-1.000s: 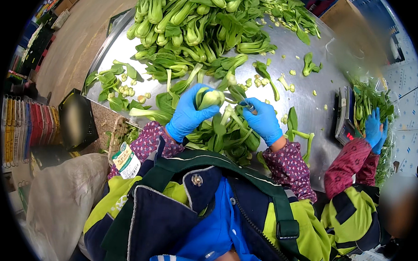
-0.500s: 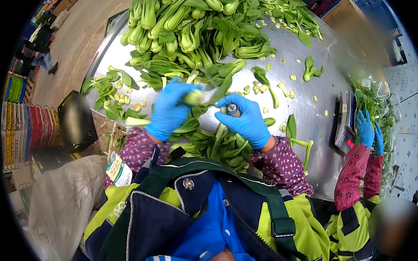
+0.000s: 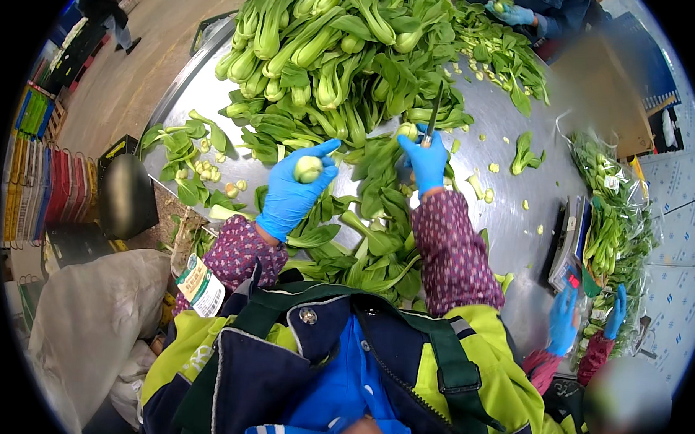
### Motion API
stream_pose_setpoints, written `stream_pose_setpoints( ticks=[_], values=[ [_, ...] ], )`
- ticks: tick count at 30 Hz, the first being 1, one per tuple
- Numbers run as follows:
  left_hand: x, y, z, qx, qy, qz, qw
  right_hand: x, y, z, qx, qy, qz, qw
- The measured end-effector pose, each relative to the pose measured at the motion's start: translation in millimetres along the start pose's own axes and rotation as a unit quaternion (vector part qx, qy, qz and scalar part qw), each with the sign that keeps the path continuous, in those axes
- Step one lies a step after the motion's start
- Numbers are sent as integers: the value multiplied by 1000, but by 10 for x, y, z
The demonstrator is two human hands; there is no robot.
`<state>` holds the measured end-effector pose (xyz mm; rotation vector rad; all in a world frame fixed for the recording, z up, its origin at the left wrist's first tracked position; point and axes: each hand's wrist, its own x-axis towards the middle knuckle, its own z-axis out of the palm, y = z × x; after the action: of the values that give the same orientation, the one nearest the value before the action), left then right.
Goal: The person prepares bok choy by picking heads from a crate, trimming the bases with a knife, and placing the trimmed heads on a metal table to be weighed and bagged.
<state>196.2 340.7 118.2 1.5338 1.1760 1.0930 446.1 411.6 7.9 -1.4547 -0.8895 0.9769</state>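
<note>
My left hand (image 3: 293, 196), in a blue glove, is closed around a bok choy (image 3: 308, 169) with its pale root end facing up. My right hand (image 3: 427, 165), gloved the same way, grips a small knife (image 3: 435, 113) whose blade points away from me. Its fingertips also touch the pale base of another bok choy (image 3: 406, 132) at the heap's near edge; whether they grip it I cannot make out. A large heap of bok choy (image 3: 322, 63) rises beyond both hands. Loose bok choy (image 3: 381, 252) lie between my forearms.
The metal table (image 3: 508, 215) carries scattered leaves and cut root ends (image 3: 205, 170). At right, a co-worker's gloved hands (image 3: 563, 320) are beside a scale (image 3: 567, 248) and bagged greens (image 3: 611, 234). Another person's glove (image 3: 511, 12) shows at the far side. Crates stand left.
My right hand has moved forward to the heap with the knife, its blade now pointing away. My left hand has turned the bok choy's base upward. The co-worker's hands have moved nearer to that person.
</note>
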Motion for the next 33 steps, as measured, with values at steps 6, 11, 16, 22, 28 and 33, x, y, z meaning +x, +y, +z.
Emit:
stream_pose_setpoints(
  ticks=[6, 11, 16, 22, 28, 33],
  values=[
    [61, 27, 358, -101, -185, -25, 977, -1223, -1027, -135, 129, -177, 26, 975],
    [-189, 202, 343, -151, -131, -45, 979, -1337, -1002, -417, -219, -70, -344, 910],
    [-337, 376, 288, -63, -119, 7, 991, -1610, -1235, -438, -353, -143, -346, 858],
    [-414, 269, 230, 66, -105, 78, 989, -1683, -1228, -422, -348, -163, -342, 857],
    [-434, 337, 188, -75, -135, 75, 985, -1284, -674, -665, -305, -205, -59, 928],
    [-428, 297, 301, -192, -109, -42, 974, -1591, -1149, -348, -86, -213, -53, 972]
  ],
)
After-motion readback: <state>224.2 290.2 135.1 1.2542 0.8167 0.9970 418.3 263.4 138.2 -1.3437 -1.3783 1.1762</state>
